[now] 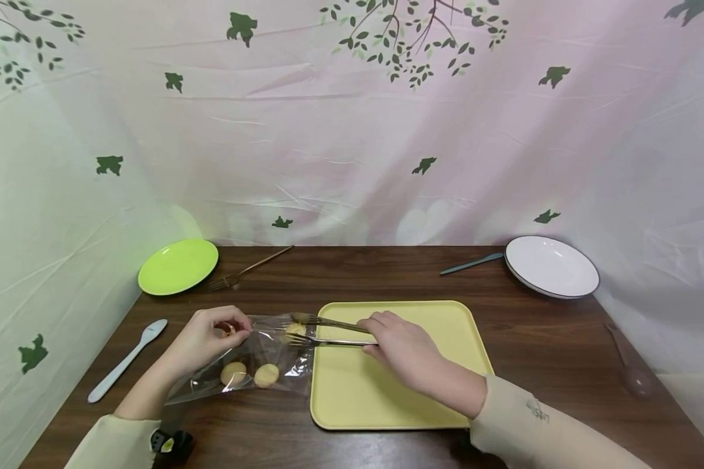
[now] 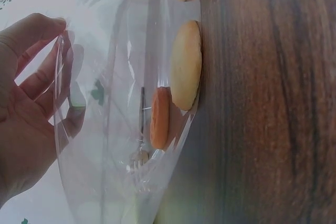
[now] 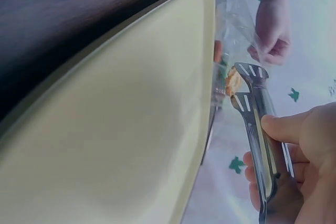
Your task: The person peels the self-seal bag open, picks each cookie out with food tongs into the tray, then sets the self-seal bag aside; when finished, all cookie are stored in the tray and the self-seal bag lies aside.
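The fingers of my left hand [image 1: 211, 340] pinch the edge of a clear bag [image 1: 272, 348]. The rest of the bag lies on the brown counter [image 1: 252, 430], with round cookies [image 1: 266, 375] inside, below those fingers. The fingers of my right hand [image 1: 403, 348] are clamped on shiny tongs [image 1: 340, 342]. One cookie [image 3: 232, 81] sits between the tongs' tips, well apart from my right fingers, near the yellow tray's [image 1: 399, 397] left edge.

Head view high, wrist views close, sharing bag [image 1: 265, 348].
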`<state>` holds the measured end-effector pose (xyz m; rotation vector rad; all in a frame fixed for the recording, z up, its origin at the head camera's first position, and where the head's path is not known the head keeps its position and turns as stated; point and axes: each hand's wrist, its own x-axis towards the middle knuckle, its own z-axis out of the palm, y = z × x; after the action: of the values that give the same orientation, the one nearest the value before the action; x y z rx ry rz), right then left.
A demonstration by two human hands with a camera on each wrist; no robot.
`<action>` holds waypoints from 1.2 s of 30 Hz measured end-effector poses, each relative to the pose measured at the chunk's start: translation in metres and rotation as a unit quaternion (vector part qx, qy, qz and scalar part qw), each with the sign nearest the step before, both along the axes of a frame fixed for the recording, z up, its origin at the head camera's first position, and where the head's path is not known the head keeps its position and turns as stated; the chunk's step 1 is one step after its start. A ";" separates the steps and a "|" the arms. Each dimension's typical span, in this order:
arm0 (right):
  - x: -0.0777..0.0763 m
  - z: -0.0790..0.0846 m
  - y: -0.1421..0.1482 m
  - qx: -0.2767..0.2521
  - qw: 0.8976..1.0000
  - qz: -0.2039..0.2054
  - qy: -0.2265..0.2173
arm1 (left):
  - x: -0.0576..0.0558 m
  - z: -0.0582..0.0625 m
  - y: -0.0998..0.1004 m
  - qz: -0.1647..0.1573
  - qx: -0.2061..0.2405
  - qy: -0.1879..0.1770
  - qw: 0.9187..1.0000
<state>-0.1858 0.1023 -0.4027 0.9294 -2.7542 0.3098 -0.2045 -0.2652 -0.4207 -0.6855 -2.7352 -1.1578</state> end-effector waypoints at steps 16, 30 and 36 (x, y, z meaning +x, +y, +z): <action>-0.001 -0.004 0.071 -0.003 0.998 -0.066 0.004 | 0.000 0.000 0.001 0.010 -0.017 0.000 1.000; -0.004 -0.009 0.078 -0.014 0.998 -0.067 -0.012 | 0.001 0.000 0.004 0.019 -0.027 0.012 0.999; 0.004 -0.003 0.065 -0.046 0.998 -0.020 -0.041 | 0.001 0.002 0.002 0.016 -0.024 0.001 1.000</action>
<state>-0.1816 0.1669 -0.4054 0.8564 -2.8008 0.4727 -0.2038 -0.2634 -0.4189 -0.6461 -2.7701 -1.0866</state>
